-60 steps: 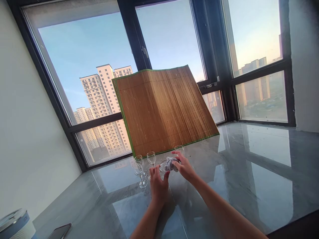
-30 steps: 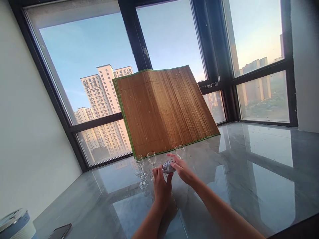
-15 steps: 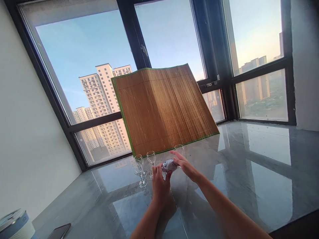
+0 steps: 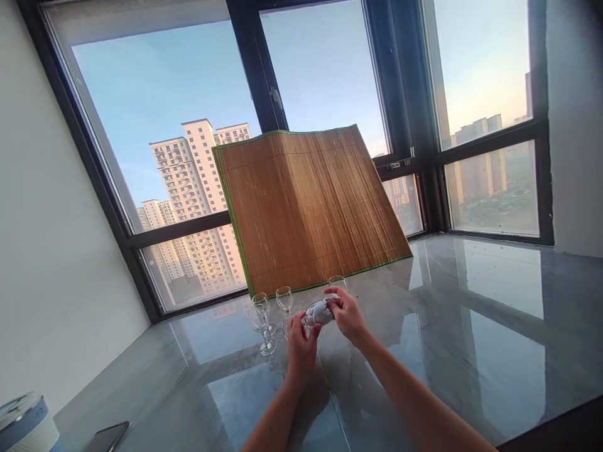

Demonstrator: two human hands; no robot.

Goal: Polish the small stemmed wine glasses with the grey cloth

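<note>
A small stemmed glass (image 4: 307, 319) lies tilted on its side in the air, with my left hand (image 4: 301, 344) closed around its left end. Bunched inside its bowl is a pale grey cloth (image 4: 319, 311). My right hand (image 4: 347, 316) pinches the cloth at the bowl's mouth, fingers closed. Left of my hands stand several clear stemmed glasses: a front one (image 4: 264, 333), one behind it (image 4: 260, 304) and another (image 4: 284, 300) nearer my left hand. Just beyond my right hand is a further clear glass (image 4: 337, 282), its lower part hidden.
A folded bamboo mat (image 4: 311, 207) with green edging leans against the dark-framed windows behind the glasses. The glossy grey countertop (image 4: 424, 376) reflects the windows. At the lower left are a phone (image 4: 107, 436) and a lidded cup (image 4: 27, 420).
My right hand's fingers, stretched over the glass's mouth before, have curled in and pinch the cloth. My left hand stays at the glass, and the view has shifted slightly.
</note>
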